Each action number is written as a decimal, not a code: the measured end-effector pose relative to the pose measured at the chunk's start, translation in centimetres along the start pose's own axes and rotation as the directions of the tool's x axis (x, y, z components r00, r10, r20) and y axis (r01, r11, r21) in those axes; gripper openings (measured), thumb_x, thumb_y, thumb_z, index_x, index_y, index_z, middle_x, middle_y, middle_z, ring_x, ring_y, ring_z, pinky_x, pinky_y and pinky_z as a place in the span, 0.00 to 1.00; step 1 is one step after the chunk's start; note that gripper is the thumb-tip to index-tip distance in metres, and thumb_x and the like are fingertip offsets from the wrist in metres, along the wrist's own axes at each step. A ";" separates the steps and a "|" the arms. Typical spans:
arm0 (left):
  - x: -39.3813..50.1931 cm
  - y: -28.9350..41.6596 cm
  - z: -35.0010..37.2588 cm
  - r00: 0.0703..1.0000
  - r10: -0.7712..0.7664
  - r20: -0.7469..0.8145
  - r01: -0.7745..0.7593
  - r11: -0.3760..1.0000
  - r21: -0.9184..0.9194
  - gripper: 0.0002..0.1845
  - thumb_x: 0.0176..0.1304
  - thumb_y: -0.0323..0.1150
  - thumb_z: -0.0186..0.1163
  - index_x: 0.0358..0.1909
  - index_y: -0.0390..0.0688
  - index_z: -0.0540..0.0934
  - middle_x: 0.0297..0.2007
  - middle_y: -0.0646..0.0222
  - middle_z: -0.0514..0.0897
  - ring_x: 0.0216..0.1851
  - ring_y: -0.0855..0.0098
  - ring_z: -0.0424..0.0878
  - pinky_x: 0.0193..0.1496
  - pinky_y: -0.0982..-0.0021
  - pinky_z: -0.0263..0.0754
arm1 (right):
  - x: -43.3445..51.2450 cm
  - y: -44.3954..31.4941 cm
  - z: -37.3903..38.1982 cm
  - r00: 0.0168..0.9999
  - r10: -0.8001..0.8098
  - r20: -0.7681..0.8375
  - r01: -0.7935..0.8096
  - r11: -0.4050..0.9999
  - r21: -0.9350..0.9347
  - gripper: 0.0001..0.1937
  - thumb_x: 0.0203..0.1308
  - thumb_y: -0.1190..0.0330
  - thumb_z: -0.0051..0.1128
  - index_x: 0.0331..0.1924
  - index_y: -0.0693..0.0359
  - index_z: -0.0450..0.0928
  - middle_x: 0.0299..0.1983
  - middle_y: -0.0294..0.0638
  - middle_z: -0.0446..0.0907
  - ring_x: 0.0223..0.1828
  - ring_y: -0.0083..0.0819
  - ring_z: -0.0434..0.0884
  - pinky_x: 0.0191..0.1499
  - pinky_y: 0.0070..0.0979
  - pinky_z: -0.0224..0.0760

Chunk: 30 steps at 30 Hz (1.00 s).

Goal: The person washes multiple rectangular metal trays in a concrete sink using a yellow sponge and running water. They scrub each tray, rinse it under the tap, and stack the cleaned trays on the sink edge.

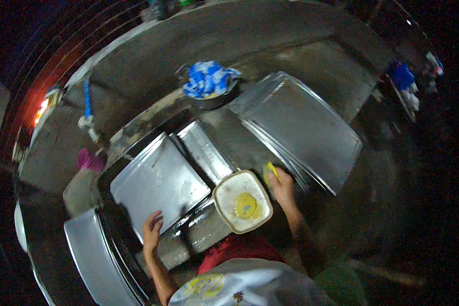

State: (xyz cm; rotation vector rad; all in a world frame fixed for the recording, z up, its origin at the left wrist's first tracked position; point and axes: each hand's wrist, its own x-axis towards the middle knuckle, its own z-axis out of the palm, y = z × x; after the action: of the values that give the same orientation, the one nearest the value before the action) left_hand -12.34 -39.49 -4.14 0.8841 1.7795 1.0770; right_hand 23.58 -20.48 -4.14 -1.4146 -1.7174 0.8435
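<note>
My right hand (283, 187) grips a yellow scrubbing pad (271, 173), which looks blurred, to the right of a cream-coloured square basin (229, 193). In that basin lies a yellow, paste-like mass (246, 205) with a small greyish patch in its middle. My left hand (152, 230) is at the near left edge of a wet-looking flat metal tray (161, 181), fingers apart and holding nothing. Whether its fingertips touch the tray, I cannot tell. A narrower metal tray (205, 153) lies between the flat tray and the basin.
Stacked metal trays lean at the right (302, 122), and another stack (95, 260) stands lower left. A blue-and-white cloth bundle (210, 80) sits on a dark pot at the back. A blue-and-white pipe (87, 101) and a pink object (90, 160) are left. Fire (42, 111) glows beyond the ledge.
</note>
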 end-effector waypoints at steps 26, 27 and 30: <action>9.9 -12.9 2.8 0.993 -0.111 0.040 -0.011 0.249 0.969 0.26 0.55 0.40 0.40 0.58 0.58 0.50 0.57 0.58 0.52 0.54 0.52 0.56 0.54 0.41 0.33 | 3.2 1.6 33.7 0.664 0.029 0.747 0.689 0.365 -0.626 0.24 0.54 0.68 0.26 0.56 0.67 0.48 0.60 0.54 0.42 0.62 0.46 0.40 0.57 0.49 0.29; 10.2 -13.1 2.5 0.995 -0.086 0.045 -0.023 0.248 0.969 0.27 0.55 0.39 0.40 0.58 0.57 0.49 0.57 0.56 0.52 0.53 0.50 0.56 0.54 0.41 0.32 | 3.5 1.1 34.1 0.657 0.065 0.751 0.674 0.395 -0.624 0.24 0.54 0.68 0.26 0.56 0.67 0.48 0.60 0.54 0.41 0.62 0.46 0.40 0.57 0.49 0.29; 11.4 -13.0 3.0 0.998 -0.041 0.046 -0.034 0.251 0.967 0.26 0.55 0.38 0.39 0.58 0.56 0.51 0.56 0.54 0.54 0.53 0.50 0.56 0.55 0.43 0.33 | 4.3 0.3 33.8 0.656 0.129 0.744 0.694 0.285 -0.661 0.24 0.55 0.67 0.26 0.57 0.67 0.46 0.60 0.52 0.42 0.61 0.45 0.42 0.57 0.49 0.31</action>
State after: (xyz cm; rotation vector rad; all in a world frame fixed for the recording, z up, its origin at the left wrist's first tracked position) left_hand -15.82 -33.52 -20.29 1.5929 2.3475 -0.3092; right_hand -5.87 -17.19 -20.95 -1.2959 -3.3536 -0.0565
